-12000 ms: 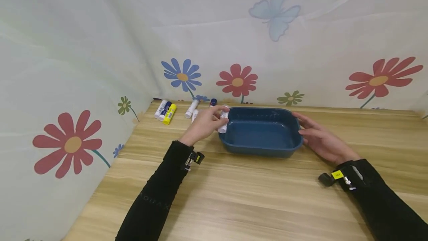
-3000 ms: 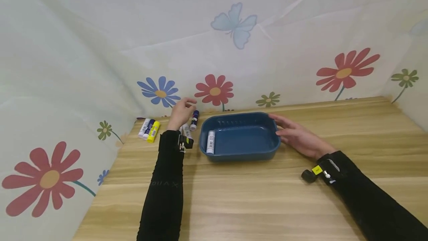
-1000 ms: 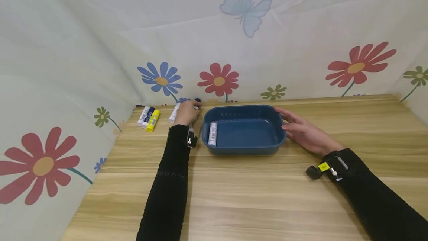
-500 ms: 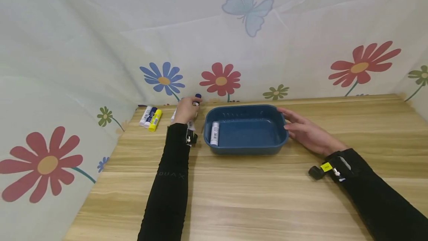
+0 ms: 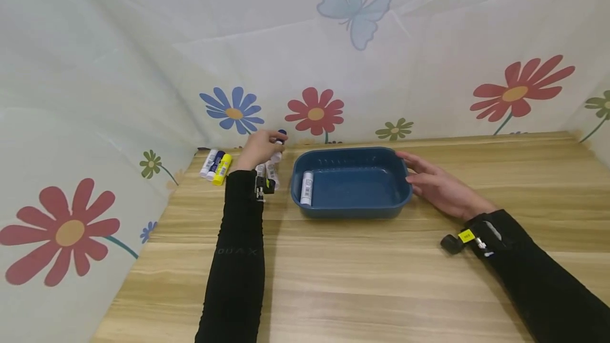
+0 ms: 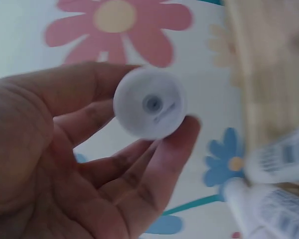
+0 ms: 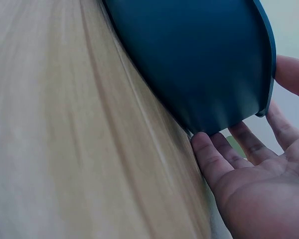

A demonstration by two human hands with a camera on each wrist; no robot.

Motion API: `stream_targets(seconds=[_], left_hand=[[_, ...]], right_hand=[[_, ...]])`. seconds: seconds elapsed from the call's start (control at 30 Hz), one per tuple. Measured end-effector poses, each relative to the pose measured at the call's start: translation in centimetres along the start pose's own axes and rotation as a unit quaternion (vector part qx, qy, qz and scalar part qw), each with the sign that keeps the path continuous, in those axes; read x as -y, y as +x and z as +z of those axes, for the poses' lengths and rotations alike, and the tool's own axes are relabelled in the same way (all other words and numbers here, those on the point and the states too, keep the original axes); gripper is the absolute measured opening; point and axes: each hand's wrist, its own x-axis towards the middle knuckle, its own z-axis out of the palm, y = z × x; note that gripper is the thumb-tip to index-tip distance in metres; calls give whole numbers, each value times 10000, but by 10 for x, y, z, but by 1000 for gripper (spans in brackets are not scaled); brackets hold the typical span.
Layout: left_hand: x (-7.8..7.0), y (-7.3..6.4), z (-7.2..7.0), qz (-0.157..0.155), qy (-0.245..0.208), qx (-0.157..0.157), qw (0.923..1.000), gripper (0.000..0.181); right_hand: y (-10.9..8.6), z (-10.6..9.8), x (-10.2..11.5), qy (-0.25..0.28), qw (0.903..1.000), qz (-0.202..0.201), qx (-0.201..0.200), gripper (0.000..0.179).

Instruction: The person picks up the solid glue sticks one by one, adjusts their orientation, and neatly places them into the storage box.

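My left hand (image 5: 259, 149) pinches a glue stick (image 5: 277, 151) with a dark blue cap, behind and left of the blue basin (image 5: 352, 213). In the left wrist view, the white round base of this glue stick (image 6: 149, 103) faces the camera, held between thumb and fingers. Just below that hand, white glue sticks (image 5: 272, 174) lie on the table, partly covered by the wrist. One white glue stick (image 5: 306, 188) rests inside the basin along its left wall. My right hand (image 5: 440, 190) touches the basin's right end from outside, its fingers extended along the wall (image 7: 189, 59).
Farther left on the wooden table (image 5: 333, 279) lie a white glue stick (image 5: 208, 163), a dark blue one (image 5: 216, 165) and a yellow one (image 5: 222, 169), side by side. A flower-printed curtain (image 5: 429, 68) stands along the back and left edges.
The white glue stick, held at the basin's left rim earlier, now lies inside it. Since then my left hand has grasped the dark-capped glue stick and raised it. My right hand stays at the basin.
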Motion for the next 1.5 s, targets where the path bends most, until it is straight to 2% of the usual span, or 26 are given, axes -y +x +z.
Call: stream_targets(seconds=[0.27,0.57,0.7,0.87,1.37,1.5], left_hand=[[-23,-12,-8,121,-445,637,9969,34],[-33,-20,-12,201,-567,912,9940,32],[-35,-20,-12,334,-457,1180,9914,34],[-44,-24,-9,427,-387,1459,9876,36],[-71,-25,13,966,305,1873,9771,33],[-78,-24,20,1103,403,1886,9750,32]], right_hand=[[0,-1,1,-37,10000,10,39,62],[-2,-1,1,-68,9998,-103,141,62],[-1,-2,0,-55,9997,-148,165,62],[-1,-2,0,-56,10000,-8,55,61],[1,0,0,-12,10000,48,36,62],[1,1,2,-11,10000,74,21,62]])
